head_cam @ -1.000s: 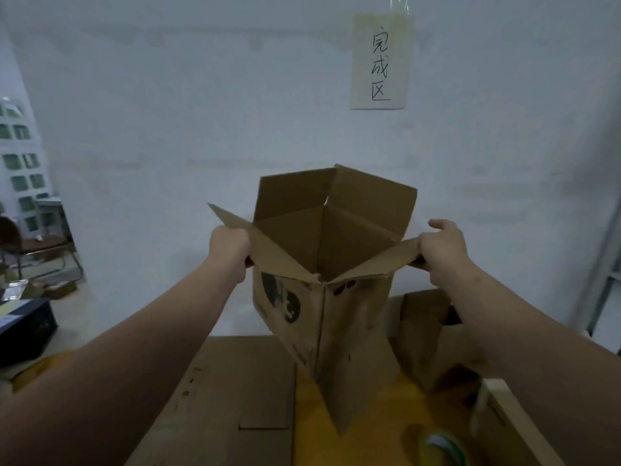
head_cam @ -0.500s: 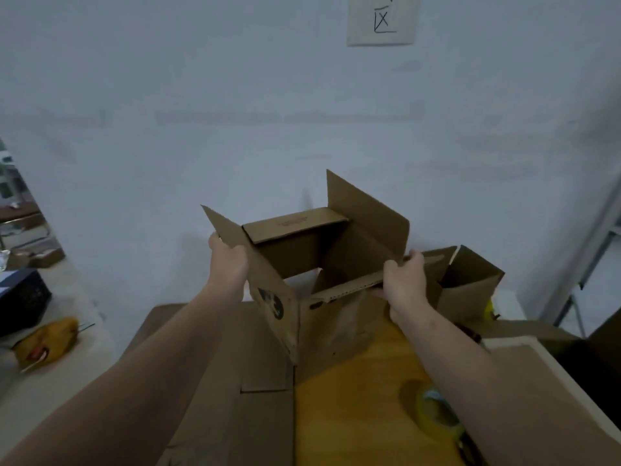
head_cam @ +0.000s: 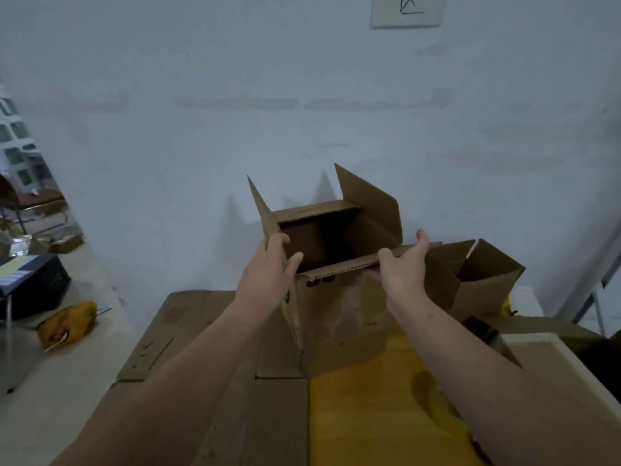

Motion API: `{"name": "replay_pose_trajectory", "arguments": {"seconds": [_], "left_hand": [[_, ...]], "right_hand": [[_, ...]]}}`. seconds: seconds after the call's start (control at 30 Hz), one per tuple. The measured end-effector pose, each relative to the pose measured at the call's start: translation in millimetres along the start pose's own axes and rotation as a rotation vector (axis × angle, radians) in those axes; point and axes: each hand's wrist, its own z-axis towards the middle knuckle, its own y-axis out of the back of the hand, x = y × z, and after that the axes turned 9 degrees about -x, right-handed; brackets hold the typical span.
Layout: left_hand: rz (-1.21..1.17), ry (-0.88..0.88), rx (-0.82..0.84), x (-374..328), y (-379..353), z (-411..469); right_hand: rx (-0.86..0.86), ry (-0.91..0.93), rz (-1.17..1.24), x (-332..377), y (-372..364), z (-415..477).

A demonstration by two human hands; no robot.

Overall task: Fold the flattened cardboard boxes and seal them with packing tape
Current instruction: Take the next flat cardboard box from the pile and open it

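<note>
Squarely upright, corrugated brown box [head_cam: 336,307]

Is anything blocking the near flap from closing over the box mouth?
Nothing shows inside the box, though its depth is dark. The left hand, gripping the upright left flap, sits at the near flap's left end.

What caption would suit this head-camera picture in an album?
A left hand and a right hand hold an open cardboard box by its flaps at a table.
</note>
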Motion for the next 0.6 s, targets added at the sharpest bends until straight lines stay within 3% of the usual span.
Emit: {"name": "replay_pose_trajectory", "arguments": {"seconds": [0.2, 0.33, 0.47, 0.53, 0.6], "left_hand": [[0.042, -0.127, -0.133, -3, 4, 3], [0.141, -0.149, -0.134, 3, 7, 6], [0.165, -0.073, 0.016, 21, -4, -7], [0.113, -0.049, -0.003, 26, -6, -14], [0.088, -0.069, -0.038, 24, -4, -13]], "right_hand": [[0.004, 0.017, 0.117, 6, 6, -9], [0.037, 0.059, 0.117, 1, 17, -9], [0.058, 0.218, -0.188, -10, 28, -6], [0.119, 0.279, -0.363, -15, 35, 1], [0.154, 0.220, -0.415, -21, 42, 10]]}}
